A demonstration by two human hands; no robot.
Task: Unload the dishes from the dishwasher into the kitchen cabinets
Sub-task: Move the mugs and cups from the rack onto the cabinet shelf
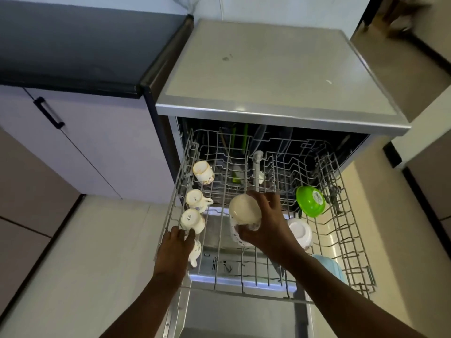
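- Cream cup [244,209]: held upside down, base toward the camera, in the right hand [267,224], whose fingers and thumb curl around its sides; it sits above the middle of the pulled-out upper rack [341,230].
- Left hand [176,250]: at the rack's left edge, fingers curled over a floral cup [195,252] whose handle shows below the palm; the grip itself is partly hidden.
- Just beyond the left fingertips: an inverted white cup [192,220], then a second handled cup [196,199], then a third cup [203,172] lying tilted farther along the same row.
- Beside the right wrist: an inverted white bowl [300,232]; farther to the right of that hand, a green bowl [310,201] leans on its edge.
- Under the right forearm: a pale blue item [333,265], mostly hidden.
- Beyond both hands: the dishwasher [268,69] with its grey top; left of it, a cabinet [85,142] with a black handle.
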